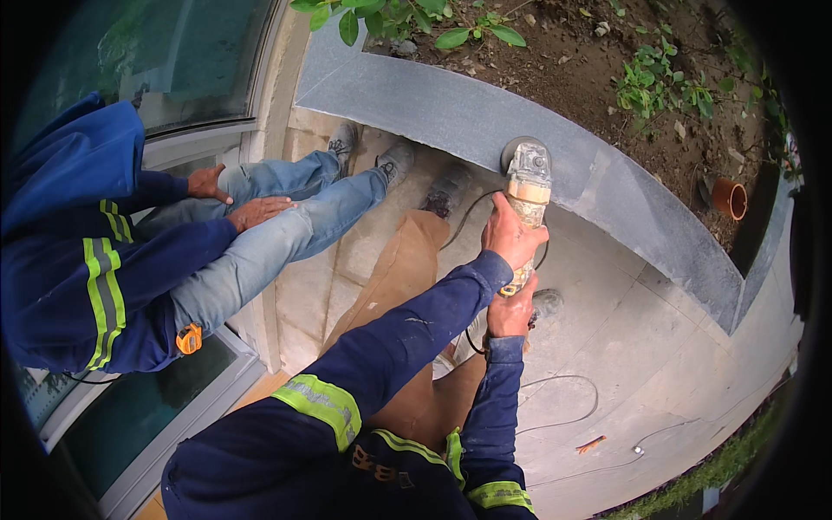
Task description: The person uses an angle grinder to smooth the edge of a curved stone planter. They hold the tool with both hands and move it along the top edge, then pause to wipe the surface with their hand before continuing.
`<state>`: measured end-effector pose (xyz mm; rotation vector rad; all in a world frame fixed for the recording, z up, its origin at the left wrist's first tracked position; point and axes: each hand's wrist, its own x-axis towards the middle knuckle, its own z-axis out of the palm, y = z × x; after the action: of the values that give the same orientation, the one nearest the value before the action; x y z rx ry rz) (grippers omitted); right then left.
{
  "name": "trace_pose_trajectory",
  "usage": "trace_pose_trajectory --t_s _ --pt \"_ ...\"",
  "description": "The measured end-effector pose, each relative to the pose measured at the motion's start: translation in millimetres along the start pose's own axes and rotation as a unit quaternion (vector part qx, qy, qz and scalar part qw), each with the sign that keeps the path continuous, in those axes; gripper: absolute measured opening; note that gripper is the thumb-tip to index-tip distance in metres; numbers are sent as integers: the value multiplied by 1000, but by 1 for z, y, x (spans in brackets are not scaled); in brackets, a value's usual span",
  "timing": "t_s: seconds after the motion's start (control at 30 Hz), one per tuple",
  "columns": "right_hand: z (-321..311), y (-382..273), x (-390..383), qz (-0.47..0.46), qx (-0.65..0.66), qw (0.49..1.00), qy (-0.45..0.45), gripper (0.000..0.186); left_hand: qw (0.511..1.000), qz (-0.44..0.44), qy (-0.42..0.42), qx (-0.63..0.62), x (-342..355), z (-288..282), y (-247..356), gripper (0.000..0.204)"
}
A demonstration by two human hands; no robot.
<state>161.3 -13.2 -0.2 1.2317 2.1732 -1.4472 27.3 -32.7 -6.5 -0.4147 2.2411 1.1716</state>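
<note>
An angle grinder (pixel 528 191), dusty and worn, is held out in front of me with its disc (pixel 513 154) at the inner edge of a grey stone coping (pixel 468 104). My left hand (pixel 511 232) is wrapped round the grinder's body just behind the gear head. Further back, my right hand (pixel 512 309) grips the rear end of the tool. Whether the disc is spinning, or pressing on the stone, I cannot tell. A dark power cord (pixel 472 217) loops beside the grinder, partly hidden by my arms.
A co-worker in jeans (pixel 295 234) sits at the left, hands on the thighs, an orange tape measure (pixel 189 339) at the waist. Beyond the coping lies a soil bed (pixel 555 52) with plants and a terracotta pot (pixel 729 198). A cable (pixel 594 394) trails over the pale tiles.
</note>
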Motion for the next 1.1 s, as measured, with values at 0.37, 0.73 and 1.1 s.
trace_pose_trajectory --t_s 0.37,0.73,1.1 --pt "-6 -10 -4 44 -1 999 16 81 999 -22 -13 24 -2 5 8 72" --pt "-9 -15 -10 65 1 998 13 82 999 -26 -18 20 -6 5 2 68" --pt "-7 -11 -12 49 18 999 4 83 1000 -16 -5 25 -6 1 -1 70"
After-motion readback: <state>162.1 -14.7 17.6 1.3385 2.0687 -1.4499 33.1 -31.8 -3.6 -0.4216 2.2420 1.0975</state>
